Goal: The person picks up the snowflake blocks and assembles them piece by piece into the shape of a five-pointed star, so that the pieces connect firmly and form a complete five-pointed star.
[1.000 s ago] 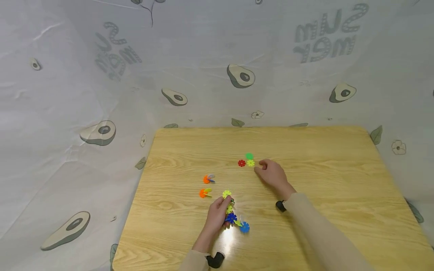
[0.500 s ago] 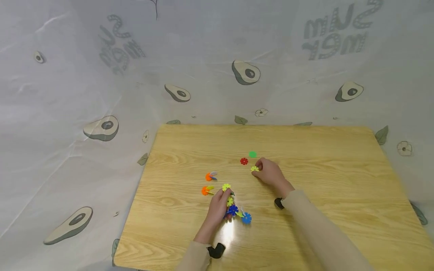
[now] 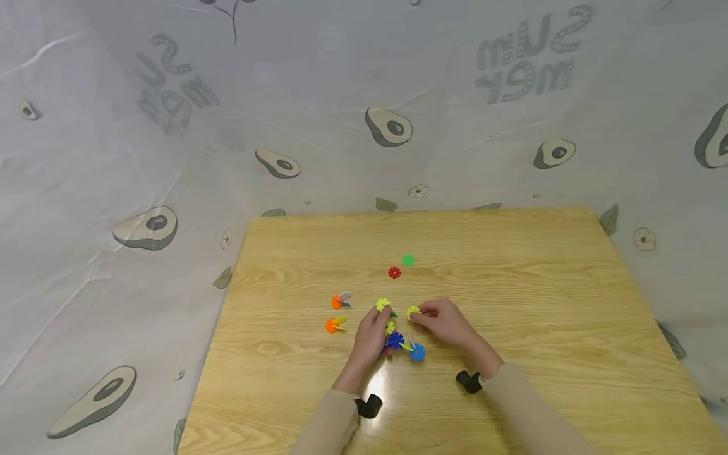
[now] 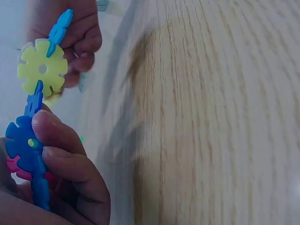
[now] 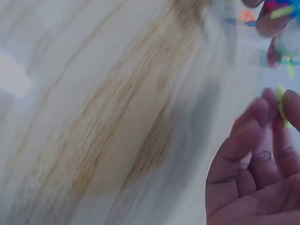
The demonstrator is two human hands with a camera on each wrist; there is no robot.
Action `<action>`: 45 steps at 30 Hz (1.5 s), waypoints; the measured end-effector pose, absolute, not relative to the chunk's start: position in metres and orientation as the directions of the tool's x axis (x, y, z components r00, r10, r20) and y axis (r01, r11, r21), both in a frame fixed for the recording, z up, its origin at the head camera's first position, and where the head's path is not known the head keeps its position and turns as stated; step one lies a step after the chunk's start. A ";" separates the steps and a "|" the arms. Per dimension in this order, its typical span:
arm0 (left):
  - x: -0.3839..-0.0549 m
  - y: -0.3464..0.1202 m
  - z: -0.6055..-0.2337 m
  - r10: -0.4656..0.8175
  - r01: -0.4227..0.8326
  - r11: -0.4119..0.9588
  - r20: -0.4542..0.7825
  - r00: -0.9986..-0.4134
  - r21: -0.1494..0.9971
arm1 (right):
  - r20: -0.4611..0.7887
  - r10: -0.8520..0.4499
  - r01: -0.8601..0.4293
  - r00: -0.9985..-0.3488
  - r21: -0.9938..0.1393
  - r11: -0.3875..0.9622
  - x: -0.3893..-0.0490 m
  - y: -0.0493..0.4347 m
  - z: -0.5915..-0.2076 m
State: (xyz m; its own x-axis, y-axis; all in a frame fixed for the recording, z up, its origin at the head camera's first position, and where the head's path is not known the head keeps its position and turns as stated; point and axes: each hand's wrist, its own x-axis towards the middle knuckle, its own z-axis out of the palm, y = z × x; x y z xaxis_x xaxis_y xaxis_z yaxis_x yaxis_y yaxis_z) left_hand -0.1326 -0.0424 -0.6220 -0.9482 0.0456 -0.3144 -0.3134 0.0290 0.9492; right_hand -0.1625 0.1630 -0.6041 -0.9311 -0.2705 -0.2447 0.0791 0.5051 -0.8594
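My left hand [image 3: 371, 333] grips a chain of interlocked notched plastic discs. In the left wrist view a yellow disc [image 4: 42, 68] in that chain joins a dark blue disc [image 4: 21, 143], around which the fingers curl, and a light blue disc [image 4: 60, 29] stands edge-on beyond. A pinkish-red piece [image 4: 21, 168] shows partly behind the fingers. Between thumb and fingertips, my right hand [image 3: 449, 323] pinches a single yellow notched disc [image 3: 413, 313], just right of the chain's upper end. The right wrist view shows this disc edge-on.
A red disc [image 3: 394, 272] and a green disc [image 3: 407, 260] lie loose on the wooden table [image 3: 512, 265], beyond the hands. To the left sit two small joined clusters, one orange with blue and white [image 3: 339, 301], another orange with yellow [image 3: 334, 325]. A patterned sheet hangs behind.
My right hand has picked up the yellow disc from beside the red and green ones and brought it back toward the left hand. The left hand keeps its hold on the chain, slightly raised.
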 end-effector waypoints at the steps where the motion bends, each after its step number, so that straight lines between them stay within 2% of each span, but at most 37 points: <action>1: -0.133 -0.041 -0.622 0.045 -0.313 0.036 -0.315 -0.948 0.949 | -0.246 -0.292 0.081 -0.924 -0.873 0.481 -0.161 0.162 -0.603; 5: -0.134 -0.036 -0.621 0.058 -0.306 0.054 -0.309 -0.949 0.950 | -0.256 -0.359 0.085 -0.897 -0.900 0.428 -0.156 0.161 -0.599; 11: -0.134 -0.028 -0.622 0.085 -0.303 0.062 -0.307 -0.948 0.951 | -0.243 -0.392 0.081 -0.887 -0.919 0.386 -0.153 0.161 -0.597; 17: -0.132 -0.024 -0.621 0.086 -0.289 0.038 -0.291 -0.953 0.957 | -0.244 -0.364 0.107 -0.899 -0.927 0.358 -0.151 0.162 -0.595; 29: -0.125 -0.016 -0.622 0.016 -0.327 -0.137 -0.328 -0.945 0.935 | -0.209 -0.291 0.109 -0.934 -0.939 0.325 -0.148 0.152 -0.598; 35: -0.125 -0.015 -0.623 0.031 -0.313 -0.144 -0.311 -0.950 0.939 | -0.211 -0.233 0.137 -0.949 -0.945 0.298 -0.146 0.148 -0.598; 39: -0.127 -0.024 -0.622 0.070 -0.335 -0.178 -0.328 -0.942 0.925 | -0.230 -0.263 0.153 -0.937 -0.946 0.285 -0.146 0.150 -0.597; 45: -0.128 -0.034 -0.625 0.140 -0.318 -0.093 -0.303 -0.942 0.944 | -0.278 -0.309 0.175 -0.909 -0.930 0.324 -0.146 0.155 -0.597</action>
State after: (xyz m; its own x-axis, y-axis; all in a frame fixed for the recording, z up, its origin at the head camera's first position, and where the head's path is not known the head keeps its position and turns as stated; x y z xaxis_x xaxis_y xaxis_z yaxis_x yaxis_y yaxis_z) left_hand -0.1283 -0.0336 -0.6253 -0.9424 0.1404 -0.3035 -0.3177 -0.0930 0.9436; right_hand -0.1463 0.1548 -0.5972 -0.9094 -0.3091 -0.2784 0.1746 0.3239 -0.9299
